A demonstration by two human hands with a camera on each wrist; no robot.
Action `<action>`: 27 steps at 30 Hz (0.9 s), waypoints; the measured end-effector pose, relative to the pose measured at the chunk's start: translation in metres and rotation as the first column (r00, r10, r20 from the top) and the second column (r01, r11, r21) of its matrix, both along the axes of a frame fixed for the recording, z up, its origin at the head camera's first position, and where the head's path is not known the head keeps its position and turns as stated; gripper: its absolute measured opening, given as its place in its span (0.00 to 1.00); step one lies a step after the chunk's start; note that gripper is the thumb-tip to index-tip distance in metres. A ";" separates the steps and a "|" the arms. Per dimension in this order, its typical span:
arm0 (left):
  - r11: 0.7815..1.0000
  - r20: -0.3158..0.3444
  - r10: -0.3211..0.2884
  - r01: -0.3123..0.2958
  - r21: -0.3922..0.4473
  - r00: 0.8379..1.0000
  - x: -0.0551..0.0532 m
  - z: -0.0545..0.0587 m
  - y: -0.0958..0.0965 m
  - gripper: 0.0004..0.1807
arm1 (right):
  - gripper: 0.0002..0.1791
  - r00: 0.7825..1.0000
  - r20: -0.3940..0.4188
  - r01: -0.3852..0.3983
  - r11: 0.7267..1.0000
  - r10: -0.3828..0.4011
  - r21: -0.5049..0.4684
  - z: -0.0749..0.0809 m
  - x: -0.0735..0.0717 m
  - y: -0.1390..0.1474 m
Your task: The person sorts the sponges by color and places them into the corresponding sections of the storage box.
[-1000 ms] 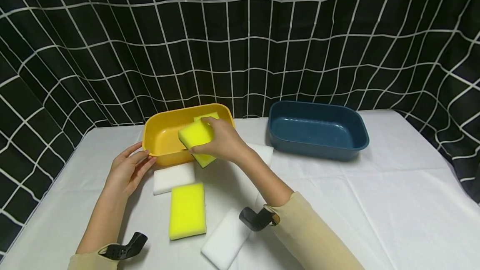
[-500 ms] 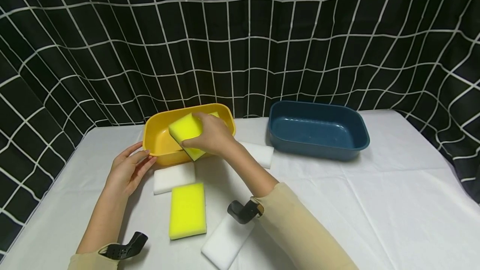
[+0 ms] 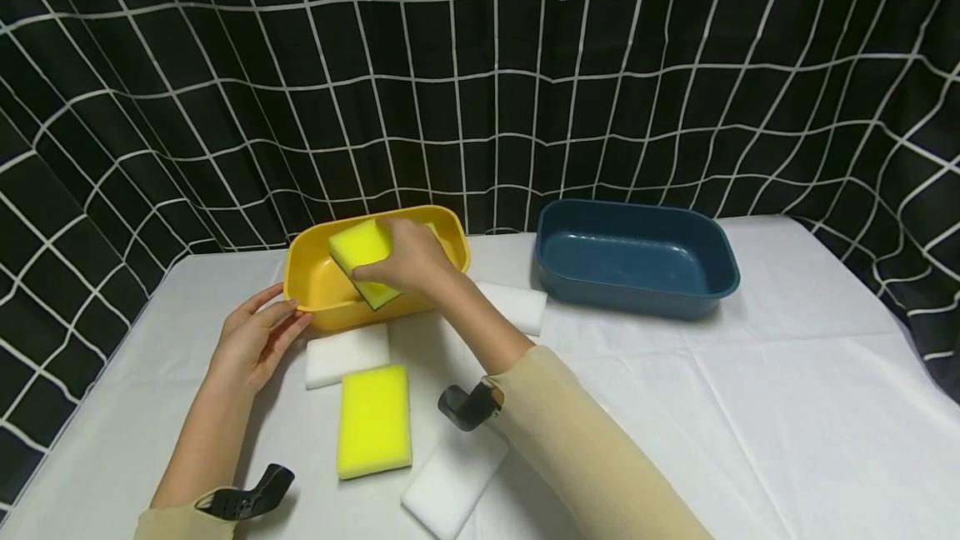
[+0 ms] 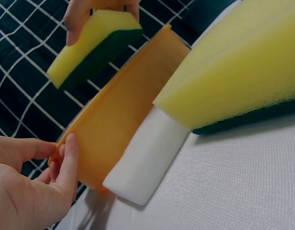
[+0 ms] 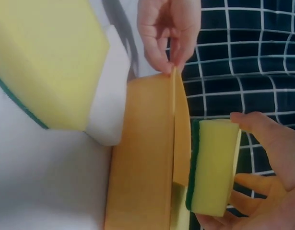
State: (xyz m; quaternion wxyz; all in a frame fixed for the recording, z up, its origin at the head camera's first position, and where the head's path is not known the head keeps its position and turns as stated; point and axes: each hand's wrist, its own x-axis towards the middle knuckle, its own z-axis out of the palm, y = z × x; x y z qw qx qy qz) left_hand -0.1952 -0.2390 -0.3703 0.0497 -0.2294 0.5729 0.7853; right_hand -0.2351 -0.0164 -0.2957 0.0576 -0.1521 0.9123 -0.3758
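Right hand (image 3: 411,258) grasping a yellow sponge (image 3: 358,245), thumb on the near side, fingers around the far side. Sponge held tilted over the opening of the yellow tub (image 3: 311,280); in the head view its lower corner overlaps the tub's near rim. Dark green scouring layer on its underside, facing the tub. Whether sponge and tub touch, cannot tell.

Left hand (image 3: 253,338) at the tub's near left corner, pinching the rim between thumb and fingers. Left wrist view shows the grip clearly.

Inside the tub, toward its right end: a second sponge (image 5: 180,209), mostly hidden behind the right hand in the head view.

On the white tablecloth (image 3: 757,407), in front of the tub: a white block (image 3: 347,355) just beside the near wall, then a third sponge (image 3: 374,423) lying flat, yellow side up, nearer the person. Another white block (image 3: 456,482) to its right, set at a slant. One more white pad (image 3: 517,307) between the right forearm and the blue tub (image 3: 633,300), partly covered by the arm.

Blue tub stands well apart, right of the yellow one. Black cloth with a white grid (image 3: 480,107) hangs behind. Beige sleeves (image 3: 592,448) on both arms, black wrist devices (image 3: 468,407) at the cuffs.
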 end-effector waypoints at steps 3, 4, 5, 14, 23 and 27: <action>1.000 0.000 0.000 0.000 0.001 1.000 -0.001 0.000 0.000 0.37 | 0.46 1.000 0.000 0.009 1.000 -0.009 0.006 0.001 -0.004 -0.004; 1.000 0.001 -0.001 0.001 -0.001 1.000 -0.001 -0.001 0.000 0.37 | 0.46 1.000 0.001 0.014 1.000 -0.014 0.009 0.002 -0.004 -0.005; 1.000 0.003 -0.002 0.002 -0.001 1.000 -0.001 -0.001 0.000 0.37 | 0.46 1.000 0.002 0.017 1.000 -0.017 0.013 0.003 -0.005 -0.006; 1.000 0.000 -0.023 0.023 0.012 1.000 -0.002 0.001 -0.002 0.39 | 0.46 0.999 0.021 0.035 0.999 -0.035 0.005 0.003 -0.012 -0.019; 1.000 0.001 -0.022 0.022 0.008 1.000 -0.001 0.000 -0.003 0.38 | 0.45 0.998 0.049 0.044 0.999 -0.044 -0.012 0.002 -0.016 -0.032; 1.000 0.004 -0.011 0.011 0.002 1.000 -0.001 0.000 -0.001 0.38 | 0.44 0.997 0.051 0.055 0.998 -0.054 -0.012 0.003 -0.018 -0.037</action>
